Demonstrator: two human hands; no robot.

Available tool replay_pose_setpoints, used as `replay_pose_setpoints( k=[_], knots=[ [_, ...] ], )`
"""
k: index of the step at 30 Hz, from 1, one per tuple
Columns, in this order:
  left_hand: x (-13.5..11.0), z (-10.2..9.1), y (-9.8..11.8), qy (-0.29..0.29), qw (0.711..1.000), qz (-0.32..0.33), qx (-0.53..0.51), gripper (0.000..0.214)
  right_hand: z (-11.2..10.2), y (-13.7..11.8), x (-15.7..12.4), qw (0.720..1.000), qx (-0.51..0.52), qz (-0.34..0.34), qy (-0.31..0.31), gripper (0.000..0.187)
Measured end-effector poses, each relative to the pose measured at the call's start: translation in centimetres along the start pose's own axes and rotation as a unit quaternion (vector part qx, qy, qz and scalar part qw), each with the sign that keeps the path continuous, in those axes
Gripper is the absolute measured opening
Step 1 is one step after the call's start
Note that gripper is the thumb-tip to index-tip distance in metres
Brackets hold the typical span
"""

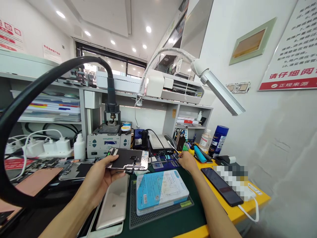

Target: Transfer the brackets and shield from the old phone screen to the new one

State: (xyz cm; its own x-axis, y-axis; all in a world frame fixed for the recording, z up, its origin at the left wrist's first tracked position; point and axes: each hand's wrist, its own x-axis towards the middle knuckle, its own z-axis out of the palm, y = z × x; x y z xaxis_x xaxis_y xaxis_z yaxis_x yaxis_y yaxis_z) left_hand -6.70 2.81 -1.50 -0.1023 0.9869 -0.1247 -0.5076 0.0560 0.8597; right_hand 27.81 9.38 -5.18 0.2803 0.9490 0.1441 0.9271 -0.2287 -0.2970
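Observation:
My left hand (100,175) is closed on the edge of a phone screen assembly (126,160), holding it up with its black backing and flex cables showing. Over at the tool area, my right hand (187,161) has its fingers drawn together at the end of a slim, light-coloured tool (172,146); whether it grips that tool or something smaller is unclear. Between my arms lies a blue and white box (162,190) on a grey perforated mat (138,219). A gold phone (114,205) rests face down below my left hand.
A thick black hose (59,61) arches across the left, above phone parts. Behind stands a grey rework station (109,143). To the right are a blue spray can (219,140), a clear bottle (205,140) and a black phone (223,186) with a white cable. A lamp (223,89) hangs above.

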Motion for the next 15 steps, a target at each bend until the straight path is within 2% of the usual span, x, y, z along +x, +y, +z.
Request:
replay_pose_setpoints(
  k=[6, 15],
  knots=[
    [-0.2, 0.2, 0.1, 0.0, 1.0, 0.002, 0.005, 0.006, 0.6, -1.3, -0.5, 0.999, -0.022, -0.026, -0.036, 0.032],
    [-0.3, 0.5, -0.2, 0.001, 0.999, 0.0, 0.036, 0.013, 0.6, -2.4, -1.1, 0.997, -0.032, 0.035, -0.054, 0.031]
  ],
)
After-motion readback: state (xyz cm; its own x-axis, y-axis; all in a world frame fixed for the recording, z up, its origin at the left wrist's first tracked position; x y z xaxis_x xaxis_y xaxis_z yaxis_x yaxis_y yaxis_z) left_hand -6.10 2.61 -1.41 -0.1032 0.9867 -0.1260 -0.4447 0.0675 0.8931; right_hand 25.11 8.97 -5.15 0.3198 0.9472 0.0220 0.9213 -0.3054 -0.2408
